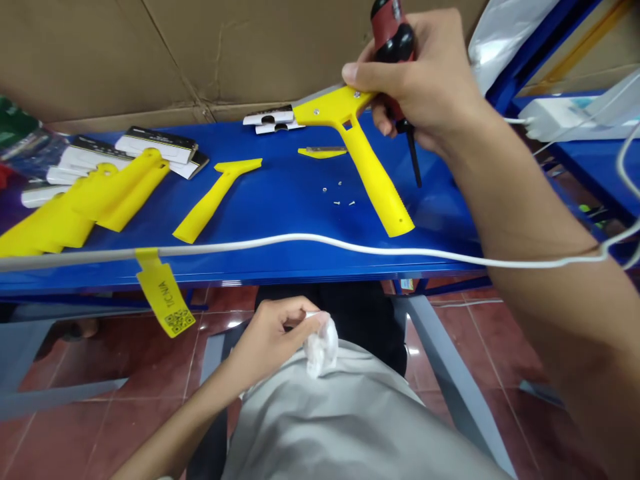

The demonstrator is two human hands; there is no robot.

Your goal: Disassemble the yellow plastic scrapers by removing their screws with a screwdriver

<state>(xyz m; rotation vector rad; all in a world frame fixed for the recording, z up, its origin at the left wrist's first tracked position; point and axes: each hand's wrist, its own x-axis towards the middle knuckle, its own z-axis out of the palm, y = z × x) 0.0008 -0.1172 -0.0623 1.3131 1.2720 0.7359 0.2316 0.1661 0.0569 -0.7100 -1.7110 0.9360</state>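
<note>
Over the blue shelf, my right hand (pixel 425 73) grips a yellow scraper (pixel 373 167) by the end of its head, its handle hanging down. A red and black screwdriver (pixel 393 33) is in the same hand, shaft pointing downward. Low in front of my grey shirt, my left hand (pixel 280 337) pinches a crumpled white wad (pixel 321 343), perhaps tissue or thin plastic. Below the scraper's head lies a small yellow piece with a metal strip (pixel 323 153). Several tiny screws (pixel 337 193) are scattered left of its handle.
A yellow scraper handle (pixel 217 200) lies on the blue shelf (pixel 280 213), with more yellow handles (pixel 120 193) and printed white-and-black packets (pixel 157 143) at left. A white cable (pixel 300 237) with a yellow tag (pixel 164 293) runs across the front. A power strip (pixel 560 119) sits at right.
</note>
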